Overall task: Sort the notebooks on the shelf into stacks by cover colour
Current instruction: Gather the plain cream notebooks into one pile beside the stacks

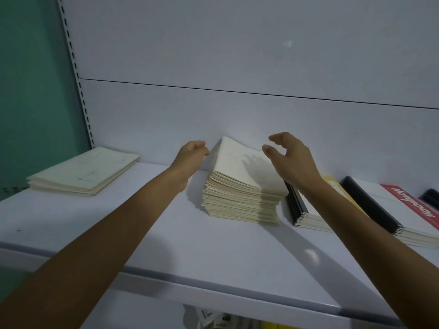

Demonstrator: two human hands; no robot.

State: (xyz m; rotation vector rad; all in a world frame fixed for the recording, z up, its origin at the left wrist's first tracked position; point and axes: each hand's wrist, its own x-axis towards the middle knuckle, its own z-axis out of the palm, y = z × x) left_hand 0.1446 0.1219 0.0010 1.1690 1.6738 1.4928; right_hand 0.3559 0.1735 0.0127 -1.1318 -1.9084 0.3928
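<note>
Two bare forearms reach across a white shelf (213,245). A tall cream notebook stack (240,200) sits mid-shelf, with black-covered stacks (297,207) just right and a low cream stack (80,174) far left. The right hand (289,157) hovers over the tall stack, loosely spread. The left hand (190,157) curls beside it, grip unclear.

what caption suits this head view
Left hand and right hand reach for the tall cream notebook stack on the shelf, shorter cream stack at left.
</note>
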